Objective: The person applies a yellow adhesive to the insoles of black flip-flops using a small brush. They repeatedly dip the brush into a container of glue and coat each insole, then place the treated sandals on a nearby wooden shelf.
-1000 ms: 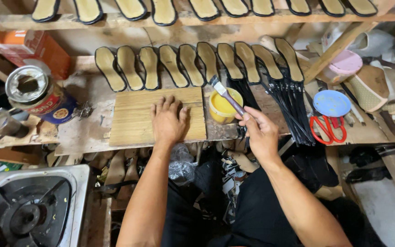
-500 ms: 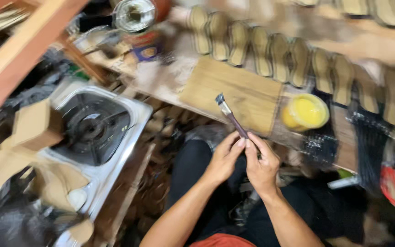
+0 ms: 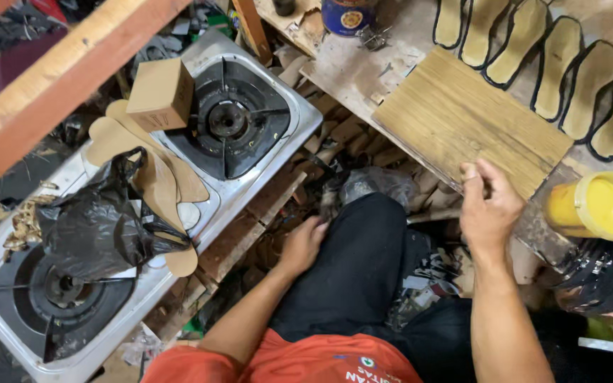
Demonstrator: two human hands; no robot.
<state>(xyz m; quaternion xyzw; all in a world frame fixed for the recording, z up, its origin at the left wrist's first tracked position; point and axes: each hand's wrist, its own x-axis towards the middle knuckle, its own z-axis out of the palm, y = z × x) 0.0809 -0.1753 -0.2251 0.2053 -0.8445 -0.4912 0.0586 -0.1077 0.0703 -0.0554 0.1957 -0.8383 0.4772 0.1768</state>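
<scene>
A cluttered workshop: a scarred wooden bench (image 3: 363, 60) runs along the top right, and a steel two-burner stove (image 3: 179, 213) fills the left, well to the left of both hands. On the stove lie a crumpled black bag (image 3: 101, 227), flat tan insole cut-outs (image 3: 157, 177) and a small cardboard box (image 3: 159, 92). A grained wooden board (image 3: 470, 117), rectangular, sits just above the right hand (image 3: 491, 213), its long axis slanting from upper left to lower right. Beyond it, foam soles (image 3: 533, 50) with dark rims stand in a row, toes pointing up and away. A round yellow glue tub (image 3: 601, 206) sits just right of the right hand. That hand's grip is curled at the board's near edge, thumb and fingers pinched; the brush seen half a second ago is not visible, so I cannot tell what it holds. The left hand (image 3: 303, 245) has dropped beside the black-trousered knee, loosely closed, holding nothing visible.
</scene>
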